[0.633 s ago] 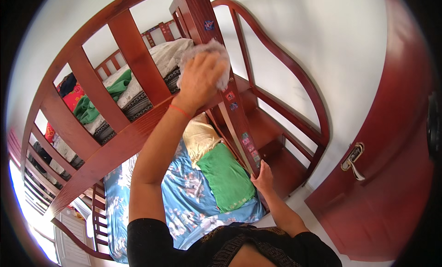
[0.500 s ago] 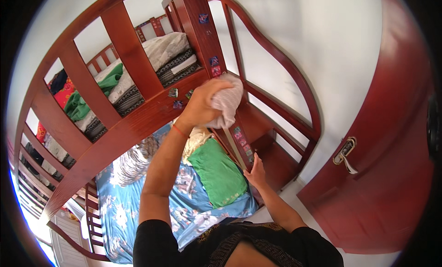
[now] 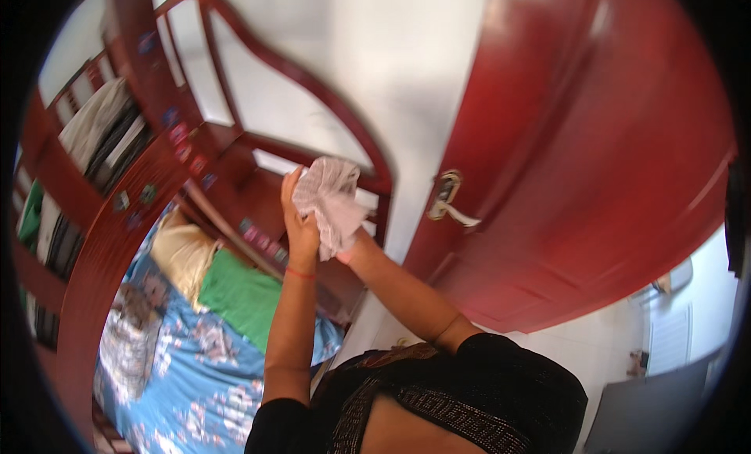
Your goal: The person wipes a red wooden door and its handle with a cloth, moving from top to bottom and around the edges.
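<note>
A crumpled pale pinkish cloth (image 3: 336, 199) is bunched up between my two hands, in front of the bunk bed's steps. My left hand (image 3: 301, 223), with a red string at the wrist, grips its left side, thumb and fingers against the fabric. From the lower right my right hand (image 3: 352, 249) meets the cloth; the fabric covers most of its fingers, and it appears to hold the lower edge. Behind both hands stands the reddish-brown wooden step unit (image 3: 270, 192) with its curved rail (image 3: 313, 86).
To the left rises the bunk bed's sticker-dotted post (image 3: 160, 86). A green pillow (image 3: 242, 293) and a cream one (image 3: 184, 258) lie on the blue floral lower bed (image 3: 203, 376). On the right is a red door (image 3: 563, 172) with a metal handle (image 3: 450, 203).
My left hand has brought the cloth away from the bed post, and my right hand has left the post to join it. The view has swung right toward the door.
</note>
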A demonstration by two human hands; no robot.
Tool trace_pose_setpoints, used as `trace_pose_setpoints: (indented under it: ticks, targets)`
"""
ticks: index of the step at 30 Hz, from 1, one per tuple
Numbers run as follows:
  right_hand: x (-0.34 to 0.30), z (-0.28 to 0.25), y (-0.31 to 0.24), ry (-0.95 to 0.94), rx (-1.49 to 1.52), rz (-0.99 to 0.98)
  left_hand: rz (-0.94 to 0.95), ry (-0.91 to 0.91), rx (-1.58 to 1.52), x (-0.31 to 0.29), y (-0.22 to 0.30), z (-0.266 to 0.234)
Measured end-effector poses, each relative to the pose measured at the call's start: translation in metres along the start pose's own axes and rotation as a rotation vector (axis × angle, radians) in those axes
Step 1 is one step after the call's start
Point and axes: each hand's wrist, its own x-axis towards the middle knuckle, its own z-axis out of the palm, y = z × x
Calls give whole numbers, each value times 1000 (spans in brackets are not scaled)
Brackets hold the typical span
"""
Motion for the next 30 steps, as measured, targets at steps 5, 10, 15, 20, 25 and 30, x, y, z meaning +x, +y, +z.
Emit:
trace_pose_setpoints:
  ticks: [5,10,15,20,25,30]
  targets:
    - [-18,-67,-83,425,642,565,-8,-409,42,-2,12,28]
    - [0,-184,-172,785,136,248,-151,-507,67,-13,19,30]
    - [22,-311,-254,997,-620,-397,-424,-421,-29,-44,-20,43]
    - [49,-382,-294,1053,-955,-716,-495,-452,-27,-49,-32,74]
    - [46,-419,-278,1029,-1660,-780,-398,-463,6,-36,-46,104]
    - [36,-382,-254,683,-1785,-647,-240,-455,47,5,-39,139]
